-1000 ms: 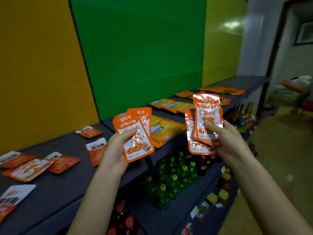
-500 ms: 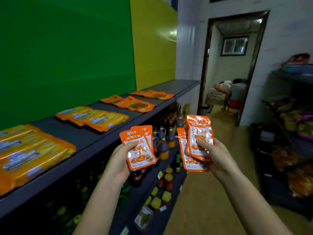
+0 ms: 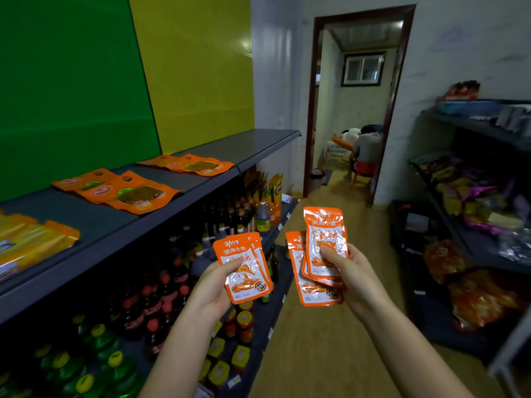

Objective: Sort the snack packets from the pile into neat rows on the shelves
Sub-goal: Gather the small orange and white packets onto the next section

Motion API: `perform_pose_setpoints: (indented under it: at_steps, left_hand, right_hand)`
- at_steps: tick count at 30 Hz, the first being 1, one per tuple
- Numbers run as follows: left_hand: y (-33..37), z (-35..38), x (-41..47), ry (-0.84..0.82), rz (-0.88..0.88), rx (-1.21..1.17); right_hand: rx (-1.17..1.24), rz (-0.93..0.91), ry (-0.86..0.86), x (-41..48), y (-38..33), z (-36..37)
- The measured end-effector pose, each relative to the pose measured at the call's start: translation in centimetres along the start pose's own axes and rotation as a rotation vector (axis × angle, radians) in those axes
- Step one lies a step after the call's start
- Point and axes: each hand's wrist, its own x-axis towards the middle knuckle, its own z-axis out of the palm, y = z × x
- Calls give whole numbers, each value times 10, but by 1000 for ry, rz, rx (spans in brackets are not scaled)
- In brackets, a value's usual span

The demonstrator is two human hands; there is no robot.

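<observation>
My left hand (image 3: 212,288) grips a small stack of orange and white snack packets (image 3: 244,268), held upright in front of me over the aisle. My right hand (image 3: 353,274) pinches a fanned bunch of the same orange packets (image 3: 321,254), thumb on the front one. The dark top shelf (image 3: 120,225) runs along the left wall. On it lie a row of larger orange packets (image 3: 123,191), another orange row (image 3: 189,165) further back, and yellow-orange packets (image 3: 28,242) at the near left. Both hands are to the right of the shelf edge, apart from it.
Bottles and jars (image 3: 201,282) fill the lower shelves under the top shelf. A second rack with mixed bags (image 3: 474,202) stands on the right. A wooden floor aisle (image 3: 330,354) leads to a doorway (image 3: 356,110), where a seated person (image 3: 365,147) is visible.
The view has swung right along the shelf towards the doorway. Both hands keep hold of their packets and sit lower in the frame, now beyond the shelf edge over the aisle.
</observation>
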Motion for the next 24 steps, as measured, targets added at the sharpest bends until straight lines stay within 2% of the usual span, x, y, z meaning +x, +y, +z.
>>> perform_pose_setpoints:
  at_steps: [5,12,20,24]
  left_hand:
    - [3,39,83,-36,-56,32]
    - [41,93,202,-127,-24,59]
    - [40,149,307,-182,-87,98]
    - [38,173,350,-136,-60,101]
  right_hand:
    - [-26,-3,34,77,-4,-14]
    - [-35,-65,62,199,-35,-20]
    - [-4,-61,25,311,-36,-37]
    - [-19,-38,-46,375,-36,-43]
